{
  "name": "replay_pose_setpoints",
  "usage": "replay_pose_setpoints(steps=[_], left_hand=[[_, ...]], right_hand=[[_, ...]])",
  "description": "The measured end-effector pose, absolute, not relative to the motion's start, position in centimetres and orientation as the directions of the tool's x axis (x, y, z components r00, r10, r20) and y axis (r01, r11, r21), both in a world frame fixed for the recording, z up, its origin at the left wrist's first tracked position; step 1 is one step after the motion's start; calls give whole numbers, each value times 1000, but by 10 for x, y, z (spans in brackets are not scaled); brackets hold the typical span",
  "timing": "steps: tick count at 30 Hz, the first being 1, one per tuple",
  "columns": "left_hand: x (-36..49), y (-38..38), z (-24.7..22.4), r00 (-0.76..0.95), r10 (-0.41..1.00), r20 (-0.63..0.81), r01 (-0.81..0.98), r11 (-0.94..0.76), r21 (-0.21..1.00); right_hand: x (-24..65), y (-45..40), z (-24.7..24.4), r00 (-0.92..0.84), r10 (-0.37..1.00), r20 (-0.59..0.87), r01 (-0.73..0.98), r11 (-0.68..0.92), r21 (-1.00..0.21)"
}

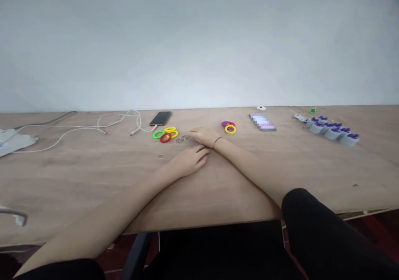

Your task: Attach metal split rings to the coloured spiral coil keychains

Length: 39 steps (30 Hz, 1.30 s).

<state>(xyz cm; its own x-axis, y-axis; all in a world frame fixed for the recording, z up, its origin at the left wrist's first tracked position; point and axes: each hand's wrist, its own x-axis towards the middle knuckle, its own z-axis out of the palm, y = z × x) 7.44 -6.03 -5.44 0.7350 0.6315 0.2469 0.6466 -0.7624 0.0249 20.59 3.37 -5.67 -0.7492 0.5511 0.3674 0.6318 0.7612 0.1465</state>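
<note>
- Wooden tabletop [77, 180] is what I see from far away, with both hands lying on it.
- Right hand [202, 137] lies flat. Its grip is open and holds nothing, and its fingertips are just beside two small metal key rings [182, 138].
- Left hand [190, 162] rests nearer the camera. Its grip is loose and empty.
- Green, red and yellow coil rings [165, 135] sit just left of the key rings, by a black phone [160, 118] and a white cord [118, 124].
- Purple and yellow coil rings [229, 127] sit right of the hands.
- Far right, I see little gray cups with purple tops [332, 131].
</note>
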Motion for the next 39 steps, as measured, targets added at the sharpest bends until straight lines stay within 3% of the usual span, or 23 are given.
replay_pose_setpoints(steps=[5,10,13,18,22,26,32,39], left_hand=[[75,-61,-55,733,627,264,648,-762,12],[76,-63,-53,737,618,275,635,-772,32],[76,-63,-52,724,630,280,638,-766,73],[75,-55,-53,542,738,402,708,-659,254],[71,-46,-53,380,771,511,721,-593,359],[72,-45,-51,479,722,500,644,-676,359],[78,-55,-46,491,754,436,669,-647,365],[80,-58,-46,446,804,393,677,-590,439]], right_hand=[[190,40,-45,-857,479,189,514,789,337],[185,39,-46,-855,470,220,519,783,344],[191,40,-55,-790,496,361,585,785,203],[223,29,-73,-557,592,582,621,763,-182],[249,-5,-76,-450,655,607,541,741,-398],[259,-40,-75,-402,719,566,413,695,-589],[255,-54,-72,-356,760,544,340,647,-682],[252,-56,-69,-391,723,570,350,689,-635]])
